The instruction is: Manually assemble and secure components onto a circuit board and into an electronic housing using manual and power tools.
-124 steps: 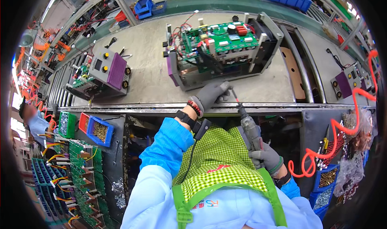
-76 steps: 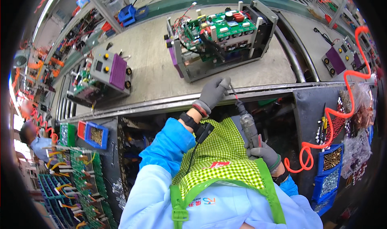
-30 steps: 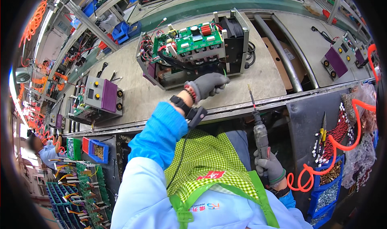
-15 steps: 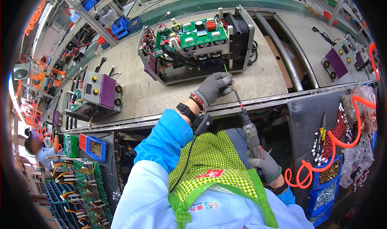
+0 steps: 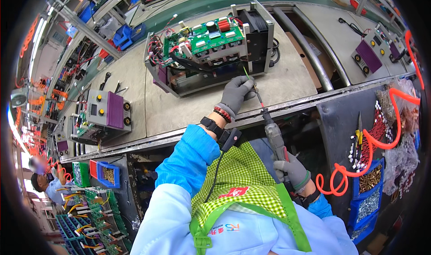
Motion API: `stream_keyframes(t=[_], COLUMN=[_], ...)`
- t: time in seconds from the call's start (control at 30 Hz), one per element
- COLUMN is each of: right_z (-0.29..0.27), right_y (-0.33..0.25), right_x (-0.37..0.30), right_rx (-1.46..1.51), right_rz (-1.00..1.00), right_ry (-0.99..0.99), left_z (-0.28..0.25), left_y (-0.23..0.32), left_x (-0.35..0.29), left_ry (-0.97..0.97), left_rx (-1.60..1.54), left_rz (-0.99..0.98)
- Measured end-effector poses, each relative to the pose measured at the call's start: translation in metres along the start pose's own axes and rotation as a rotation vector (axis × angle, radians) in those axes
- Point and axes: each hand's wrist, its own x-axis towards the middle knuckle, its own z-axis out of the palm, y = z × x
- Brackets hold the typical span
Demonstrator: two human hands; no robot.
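Observation:
My right hand (image 5: 292,171), in a grey glove, grips the grey body of a power screwdriver (image 5: 274,137) pointing away from me. Its long thin bit (image 5: 258,98) has a green stretch toward the far end. My left hand (image 5: 238,94), gloved too, is closed with thumb and fingers at the bit; a small screw in the fingers could not be made out. Just beyond the bit's tip stands an open metal-framed unit (image 5: 193,85) on the bench. It carries a green circuit board (image 5: 215,39), a black fan (image 5: 257,29) and loose wires.
A purple-sided unit (image 5: 110,109) stands at the left, another (image 5: 368,57) at the far right. Metal rollers (image 5: 310,53) cross the bench. At the right, a coiled orange hose (image 5: 341,181) hangs near blue bins of screws (image 5: 369,182). A co-worker (image 5: 49,183) is at the far left.
The view has shifted slightly, so the bench and units sit a little further left. My left hand has stayed at the bit and the right on the screwdriver.

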Motion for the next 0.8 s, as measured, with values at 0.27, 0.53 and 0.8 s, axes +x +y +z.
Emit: stream_keyframes(t=[0.27,0.53,0.8], right_z=[0.011,0.024,0.028], right_y=[-0.013,-0.004,-0.02], right_x=[0.038,0.064,0.065], right_rx=[0.058,0.112,0.219], right_rz=[-0.003,-0.073,-0.012], right_ry=[-0.015,0.054,0.026], left_z=[-0.003,-0.008,-0.005], left_y=[-0.008,-0.007,0.003], left_x=[0.034,0.052,0.059], left_ry=[0.22,0.345,0.341], left_rx=[0.513,0.995,1.293], left_rz=[0.261,0.338,0.352])
